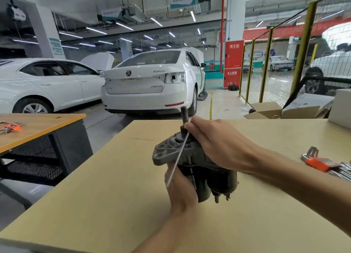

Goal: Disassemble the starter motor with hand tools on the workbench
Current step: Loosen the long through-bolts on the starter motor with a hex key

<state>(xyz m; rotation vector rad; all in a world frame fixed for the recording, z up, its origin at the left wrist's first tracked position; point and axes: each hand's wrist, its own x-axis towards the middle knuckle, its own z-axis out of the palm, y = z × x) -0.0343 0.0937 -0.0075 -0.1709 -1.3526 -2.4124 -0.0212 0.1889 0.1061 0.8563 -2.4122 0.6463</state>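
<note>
Gripping the starter motor (pixel 199 169) around its dark body, tilted above the bench (pixel 95 195), the left hand (pixel 182 194) steadies it while the right hand (pixel 214 142) pinches a thin rod (pixel 177 162) at the motor's nose end, where a slip could drop it.

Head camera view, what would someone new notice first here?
First the dark starter motor at the middle of the tan workbench, gripped low by the left hand while the right hand holds a thin metal rod at its top. Behind the bench stands a white car. An orange-clipped key set lies on the bench at right.
</note>
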